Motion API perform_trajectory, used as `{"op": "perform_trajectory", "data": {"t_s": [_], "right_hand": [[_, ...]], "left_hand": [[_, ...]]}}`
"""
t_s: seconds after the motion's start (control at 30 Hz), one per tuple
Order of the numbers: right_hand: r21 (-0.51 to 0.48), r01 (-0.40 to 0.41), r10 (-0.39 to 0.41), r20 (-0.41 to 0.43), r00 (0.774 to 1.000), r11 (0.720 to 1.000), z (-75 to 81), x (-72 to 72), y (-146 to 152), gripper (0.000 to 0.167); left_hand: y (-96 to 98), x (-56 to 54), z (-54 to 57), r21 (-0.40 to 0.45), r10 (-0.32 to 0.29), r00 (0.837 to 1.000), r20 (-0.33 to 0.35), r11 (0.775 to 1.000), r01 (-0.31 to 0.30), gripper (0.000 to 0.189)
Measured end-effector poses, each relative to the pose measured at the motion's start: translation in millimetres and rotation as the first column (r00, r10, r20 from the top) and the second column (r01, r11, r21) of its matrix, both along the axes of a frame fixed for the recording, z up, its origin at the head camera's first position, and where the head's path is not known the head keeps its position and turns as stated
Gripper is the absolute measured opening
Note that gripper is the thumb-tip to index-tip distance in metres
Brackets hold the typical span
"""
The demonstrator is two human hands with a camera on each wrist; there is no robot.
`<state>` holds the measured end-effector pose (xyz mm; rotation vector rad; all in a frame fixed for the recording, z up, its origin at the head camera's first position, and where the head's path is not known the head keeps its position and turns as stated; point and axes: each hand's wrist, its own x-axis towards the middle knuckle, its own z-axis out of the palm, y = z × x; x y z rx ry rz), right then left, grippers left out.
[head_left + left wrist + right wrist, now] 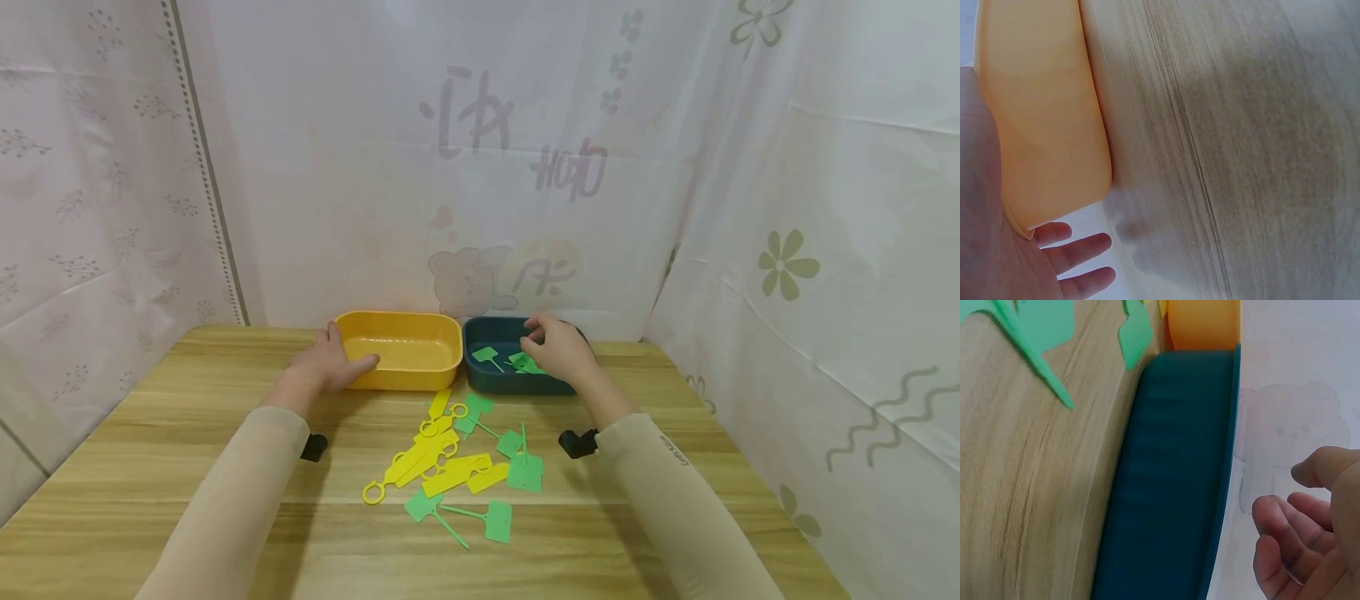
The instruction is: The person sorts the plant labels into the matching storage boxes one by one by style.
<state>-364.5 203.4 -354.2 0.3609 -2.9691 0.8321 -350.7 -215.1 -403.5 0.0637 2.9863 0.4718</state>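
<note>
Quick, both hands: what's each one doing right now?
Left hand: open, fingers relaxed, resting against the corner of the yellow container.
Right hand: open, fingers loosely bent, holding nothing, at the dark teal container.

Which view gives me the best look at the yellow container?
The head view: it shows the open top and inside of the yellow container, though the left hand covers part of its left end. The left wrist view shows its outer wall, cut off at the picture's top; the right wrist view, only a small part.
</note>
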Motion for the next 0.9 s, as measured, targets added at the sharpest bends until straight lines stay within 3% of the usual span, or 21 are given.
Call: {"op": "perform_trajectory", "data": {"t_s": [0.53,0.9], "right_hand": [[0.033,-0.008,0.008,-0.011,1.000,0.999,-9.3,9.4,7.3,0.040],[0.042,-0.064,0.065,-0.027,0.998,0.997,-13.6,20.3,13.7,0.036]], "left_hand": [[-2.0,0.6,-0.4,0.028,0.005,1.000,0.021,1.000,-0.006,0.127],[-1.3,-0.2,-2.4,0.034,-0.007,1.000,0.011,0.999,0.007,0.131]]}}
